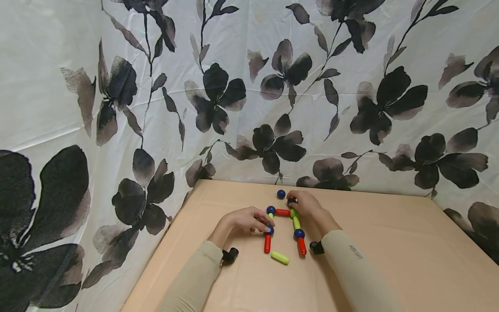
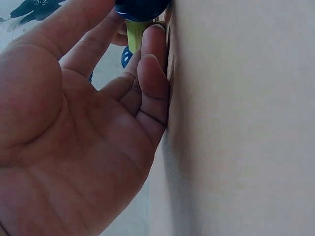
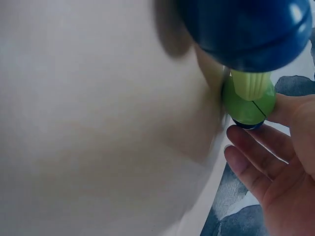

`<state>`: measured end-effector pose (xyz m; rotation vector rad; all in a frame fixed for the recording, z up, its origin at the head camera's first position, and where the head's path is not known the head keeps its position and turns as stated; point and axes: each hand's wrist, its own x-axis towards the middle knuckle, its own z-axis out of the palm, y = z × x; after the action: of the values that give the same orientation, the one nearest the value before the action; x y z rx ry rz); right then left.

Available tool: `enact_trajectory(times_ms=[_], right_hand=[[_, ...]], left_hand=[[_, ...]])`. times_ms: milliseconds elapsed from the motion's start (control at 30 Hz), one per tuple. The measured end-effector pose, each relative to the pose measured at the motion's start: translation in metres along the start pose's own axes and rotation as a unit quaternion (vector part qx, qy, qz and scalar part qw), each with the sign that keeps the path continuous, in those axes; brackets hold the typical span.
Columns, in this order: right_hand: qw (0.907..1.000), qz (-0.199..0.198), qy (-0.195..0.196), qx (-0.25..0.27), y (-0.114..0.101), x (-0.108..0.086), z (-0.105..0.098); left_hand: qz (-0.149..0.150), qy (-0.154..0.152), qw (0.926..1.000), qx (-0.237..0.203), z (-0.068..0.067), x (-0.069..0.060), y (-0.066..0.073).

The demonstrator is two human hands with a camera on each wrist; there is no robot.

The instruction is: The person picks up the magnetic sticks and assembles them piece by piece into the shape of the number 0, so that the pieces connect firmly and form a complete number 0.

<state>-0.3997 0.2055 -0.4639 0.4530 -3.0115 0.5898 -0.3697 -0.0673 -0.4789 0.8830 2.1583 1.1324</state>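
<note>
A ball-and-rod structure lies on the surface. At its 9 o'clock, the left hand, loosely curled, holds a blue ball between thumb and fingers. Just past 12, the right hand pinches a dark blue ball against the green ball, its other fingers loosely extended. Pushing off-line could skew the red crossbar or pop a joint; a loose left hold could let everything slide. A bumped spare ball at 12 o'clock could roll off the far edge.
</note>
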Motion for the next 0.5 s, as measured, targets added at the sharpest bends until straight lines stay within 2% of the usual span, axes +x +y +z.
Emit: enact_trajectory(times_ms=[500], right_hand=[[0.9951, 0.043, 0.001, 0.089, 0.0030, -0.0017, 0.0042]], left_hand=[[-0.006, 0.004, 1.0000, -0.001, 0.0006, -0.0009, 0.0023]])
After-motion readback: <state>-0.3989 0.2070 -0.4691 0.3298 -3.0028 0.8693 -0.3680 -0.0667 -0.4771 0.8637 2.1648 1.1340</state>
